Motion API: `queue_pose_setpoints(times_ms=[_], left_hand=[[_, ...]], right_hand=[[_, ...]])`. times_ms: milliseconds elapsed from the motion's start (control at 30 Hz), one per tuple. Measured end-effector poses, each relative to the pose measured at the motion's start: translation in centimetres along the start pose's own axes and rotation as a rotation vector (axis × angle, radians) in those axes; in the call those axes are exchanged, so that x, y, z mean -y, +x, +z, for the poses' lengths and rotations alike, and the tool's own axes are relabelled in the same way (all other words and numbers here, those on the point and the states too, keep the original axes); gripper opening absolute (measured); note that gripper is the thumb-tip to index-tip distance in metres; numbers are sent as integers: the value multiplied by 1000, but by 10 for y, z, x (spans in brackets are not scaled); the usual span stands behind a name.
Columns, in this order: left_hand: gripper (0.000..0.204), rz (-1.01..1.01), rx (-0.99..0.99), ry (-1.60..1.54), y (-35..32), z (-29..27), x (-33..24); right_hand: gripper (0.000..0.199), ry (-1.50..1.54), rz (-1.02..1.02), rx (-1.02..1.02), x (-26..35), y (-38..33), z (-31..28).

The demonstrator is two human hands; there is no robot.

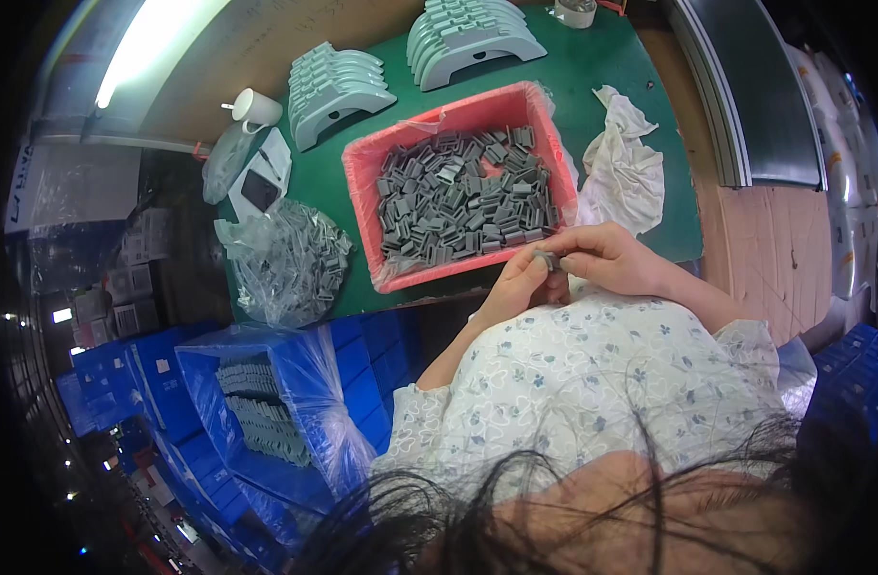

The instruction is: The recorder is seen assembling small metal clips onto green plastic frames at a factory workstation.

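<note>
Close to my body, at the near right corner of a pink bin (362, 206), my two hands meet. Between the fingertips sits a small grey plastic part (551, 261), partly hidden by the fingers. My left hand (517, 287) pinches it from the left. From the right, my right hand (606, 257) grips it with thumb and forefinger. The bin is lined with clear plastic and holds a heap of similar small grey parts (463, 196).
A green table (420, 101) carries stacked pale-green curved pieces (338, 86), more such pieces (472, 38), a white cloth (626, 158), a clear bag of grey parts (290, 264), a white mug (257, 107) and a dark phone-like object (259, 190). Blue crates (194, 383) stand at lower left.
</note>
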State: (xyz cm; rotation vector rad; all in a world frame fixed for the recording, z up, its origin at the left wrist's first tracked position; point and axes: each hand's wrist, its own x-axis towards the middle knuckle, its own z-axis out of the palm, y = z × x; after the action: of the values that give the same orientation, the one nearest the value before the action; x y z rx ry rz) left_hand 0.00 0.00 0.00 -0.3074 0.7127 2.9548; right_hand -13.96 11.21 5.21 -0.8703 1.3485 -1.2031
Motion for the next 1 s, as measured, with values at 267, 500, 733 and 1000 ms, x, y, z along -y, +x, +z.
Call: queue_pose_setpoints(times_ms=[267,500,733,1000], left_hand=[[33,11,-38,76,0,2,-3],[33,16,-49,64,1,1,-2],[33,25,-33,92,0,1,-1],[32,32,-53,63,1,1,-1]], right_hand=[[22,-23,13,-36,-4,3,0],[28,107,110,14,4,0,1],[28,-26,36,11,-3,2,-2],[23,140,50,1,-1,0,2]])
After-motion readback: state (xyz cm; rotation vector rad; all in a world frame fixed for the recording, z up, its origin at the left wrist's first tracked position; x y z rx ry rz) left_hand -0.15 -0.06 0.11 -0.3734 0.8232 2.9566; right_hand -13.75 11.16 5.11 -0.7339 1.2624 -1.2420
